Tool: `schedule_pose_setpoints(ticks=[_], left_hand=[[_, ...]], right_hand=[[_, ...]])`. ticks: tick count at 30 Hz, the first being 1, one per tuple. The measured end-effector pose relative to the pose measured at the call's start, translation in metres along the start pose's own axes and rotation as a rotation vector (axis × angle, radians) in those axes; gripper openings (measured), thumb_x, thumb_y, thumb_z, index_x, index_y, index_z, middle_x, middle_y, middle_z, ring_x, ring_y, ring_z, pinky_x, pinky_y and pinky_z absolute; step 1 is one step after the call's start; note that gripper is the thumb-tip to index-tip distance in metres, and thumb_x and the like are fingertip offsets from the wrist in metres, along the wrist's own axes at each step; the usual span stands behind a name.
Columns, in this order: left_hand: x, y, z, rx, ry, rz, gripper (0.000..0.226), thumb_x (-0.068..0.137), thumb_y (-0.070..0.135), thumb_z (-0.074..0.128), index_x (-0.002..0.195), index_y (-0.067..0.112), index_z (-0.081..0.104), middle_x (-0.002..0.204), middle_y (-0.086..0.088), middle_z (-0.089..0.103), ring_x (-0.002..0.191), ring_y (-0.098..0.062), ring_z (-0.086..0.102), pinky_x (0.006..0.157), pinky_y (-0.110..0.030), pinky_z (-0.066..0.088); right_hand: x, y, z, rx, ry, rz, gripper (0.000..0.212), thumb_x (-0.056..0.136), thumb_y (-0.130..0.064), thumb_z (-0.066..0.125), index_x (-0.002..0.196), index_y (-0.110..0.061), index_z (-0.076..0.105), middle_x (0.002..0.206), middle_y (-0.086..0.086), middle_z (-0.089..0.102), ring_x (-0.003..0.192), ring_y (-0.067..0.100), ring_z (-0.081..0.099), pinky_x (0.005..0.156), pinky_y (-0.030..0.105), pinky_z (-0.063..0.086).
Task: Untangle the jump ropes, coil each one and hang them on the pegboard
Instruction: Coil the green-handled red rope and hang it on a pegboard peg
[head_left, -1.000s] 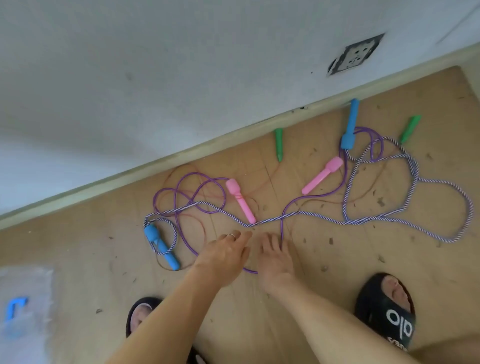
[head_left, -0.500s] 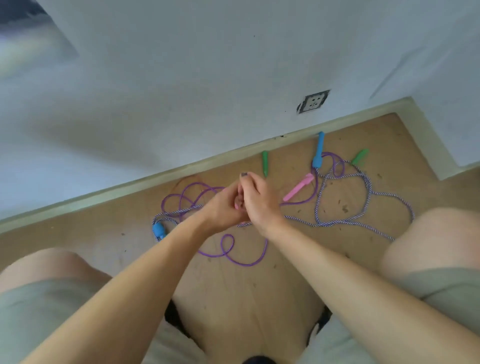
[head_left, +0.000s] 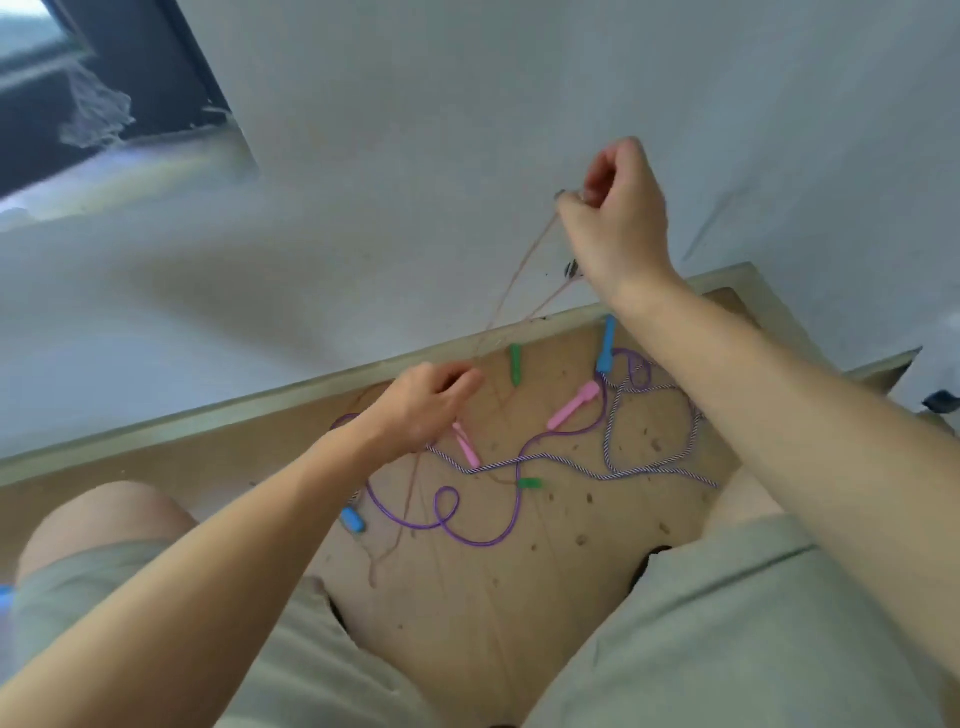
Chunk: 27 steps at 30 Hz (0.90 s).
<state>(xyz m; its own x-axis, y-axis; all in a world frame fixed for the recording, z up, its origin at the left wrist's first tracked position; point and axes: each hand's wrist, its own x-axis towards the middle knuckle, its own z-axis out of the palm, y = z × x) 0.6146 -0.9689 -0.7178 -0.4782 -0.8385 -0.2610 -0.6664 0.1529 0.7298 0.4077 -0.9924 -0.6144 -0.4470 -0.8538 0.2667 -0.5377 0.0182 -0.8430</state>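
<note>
Tangled jump ropes lie on the wooden floor by the wall. My right hand (head_left: 618, 218) is raised high and pinches a thin brown rope (head_left: 519, 270) that runs down to my left hand (head_left: 423, 405), which is closed on the same rope lower down. This rope has green handles: one (head_left: 515, 364) near the baseboard, one (head_left: 529, 484) mid-floor. A purple rope (head_left: 467, 538) with pink handles (head_left: 574, 405) and a striped purple-white rope (head_left: 639, 470) with blue handles (head_left: 605, 344) stay on the floor.
A white wall with a green baseboard (head_left: 208, 421) runs behind the ropes. My knees in grey-green shorts (head_left: 727, 623) frame the floor area. A dark window opening (head_left: 104, 93) is at upper left. Small debris dots the floor.
My hands were together at the ropes half a second ago. Now my right hand has risen high, pulling the thin brown rope up, and one green handle has moved to mid-floor.
</note>
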Motion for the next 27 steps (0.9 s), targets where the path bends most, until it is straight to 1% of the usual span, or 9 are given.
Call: schedule_pose_setpoints(ticks=[1, 4, 7, 9, 12, 14, 16, 21, 27], left_hand=[[-0.004, 0.0, -0.006, 0.014, 0.028, 0.009, 0.044, 0.102, 0.042, 0.043, 0.078, 0.005, 0.044, 0.06, 0.003, 0.045, 0.059, -0.024, 0.05, 0.067, -0.045, 0.049], [-0.007, 0.009, -0.023, 0.067, 0.118, 0.081, 0.041, 0.103, 0.034, 0.044, 0.07, 0.012, 0.035, 0.057, 0.006, 0.034, 0.055, -0.014, 0.032, 0.057, -0.037, 0.035], [-0.002, 0.023, -0.029, 0.125, 0.111, 0.138, 0.041, 0.103, 0.031, 0.044, 0.069, 0.011, 0.033, 0.06, 0.003, 0.031, 0.055, -0.013, 0.026, 0.053, -0.032, 0.027], [0.006, 0.03, -0.03, 0.171, 0.078, 0.146, 0.042, 0.103, 0.034, 0.044, 0.068, 0.013, 0.036, 0.058, 0.004, 0.033, 0.053, -0.012, 0.028, 0.052, -0.028, 0.027], [0.013, 0.041, -0.034, 0.258, 0.014, 0.151, 0.032, 0.104, 0.028, 0.044, 0.074, 0.019, 0.05, 0.058, 0.009, 0.041, 0.051, -0.004, 0.042, 0.052, -0.018, 0.033], [0.015, 0.042, -0.038, 0.265, -0.02, 0.137, 0.032, 0.102, 0.022, 0.045, 0.071, 0.022, 0.052, 0.059, 0.014, 0.049, 0.052, 0.003, 0.046, 0.054, -0.012, 0.036], [0.015, 0.035, -0.046, 0.261, -0.048, 0.1, 0.039, 0.102, 0.025, 0.044, 0.063, 0.024, 0.048, 0.055, 0.013, 0.049, 0.05, 0.0, 0.044, 0.054, -0.013, 0.035], [0.012, -0.009, -0.064, 0.282, -0.028, 0.05, 0.041, 0.104, 0.035, 0.044, 0.07, 0.013, 0.052, 0.057, 0.007, 0.045, 0.049, -0.007, 0.039, 0.053, -0.019, 0.036], [0.022, -0.03, -0.071, 0.339, -0.05, 0.059, 0.04, 0.104, 0.036, 0.042, 0.07, 0.017, 0.052, 0.062, 0.001, 0.05, 0.054, -0.009, 0.04, 0.056, -0.018, 0.036]], right_hand=[[0.011, 0.011, -0.01, -0.132, -0.003, 0.025, 0.018, 0.084, -0.008, 0.055, 0.097, -0.014, 0.043, 0.084, -0.003, 0.049, 0.072, 0.012, 0.048, 0.071, 0.034, 0.044], [0.019, 0.048, -0.024, -0.54, -0.196, 0.207, 0.033, 0.091, -0.012, 0.054, 0.121, -0.007, 0.043, 0.122, 0.015, 0.047, 0.107, 0.032, 0.052, 0.081, 0.037, 0.043], [-0.002, 0.062, -0.003, -0.554, -0.331, 0.064, 0.041, 0.096, -0.023, 0.051, 0.135, -0.011, 0.047, 0.137, 0.015, 0.045, 0.125, 0.034, 0.046, 0.1, 0.041, 0.041], [-0.018, 0.054, 0.017, -0.286, -0.45, -0.05, 0.034, 0.1, -0.023, 0.046, 0.132, -0.016, 0.055, 0.133, 0.006, 0.057, 0.124, 0.022, 0.052, 0.102, 0.033, 0.041], [-0.041, 0.038, 0.046, 0.025, -0.667, 0.051, 0.029, 0.105, -0.032, 0.04, 0.106, -0.021, 0.066, 0.097, -0.003, 0.071, 0.095, 0.008, 0.064, 0.085, 0.024, 0.044], [-0.046, 0.032, 0.061, -0.045, -0.739, -0.05, 0.038, 0.105, -0.038, 0.039, 0.081, -0.017, 0.06, 0.075, 0.001, 0.067, 0.07, 0.01, 0.062, 0.071, 0.026, 0.044], [-0.042, 0.033, 0.067, -0.149, -0.743, -0.153, 0.043, 0.104, -0.04, 0.041, 0.07, -0.016, 0.051, 0.062, -0.001, 0.056, 0.058, 0.007, 0.051, 0.06, 0.024, 0.037], [-0.012, 0.051, 0.072, -0.441, -0.723, -0.359, 0.028, 0.095, -0.04, 0.054, 0.079, -0.019, 0.064, 0.073, -0.002, 0.061, 0.073, 0.023, 0.055, 0.062, 0.031, 0.035], [0.036, 0.078, 0.052, -0.778, -0.758, -0.212, 0.008, 0.09, -0.027, 0.063, 0.088, -0.02, 0.064, 0.088, 0.002, 0.064, 0.089, 0.027, 0.059, 0.07, 0.032, 0.044]])
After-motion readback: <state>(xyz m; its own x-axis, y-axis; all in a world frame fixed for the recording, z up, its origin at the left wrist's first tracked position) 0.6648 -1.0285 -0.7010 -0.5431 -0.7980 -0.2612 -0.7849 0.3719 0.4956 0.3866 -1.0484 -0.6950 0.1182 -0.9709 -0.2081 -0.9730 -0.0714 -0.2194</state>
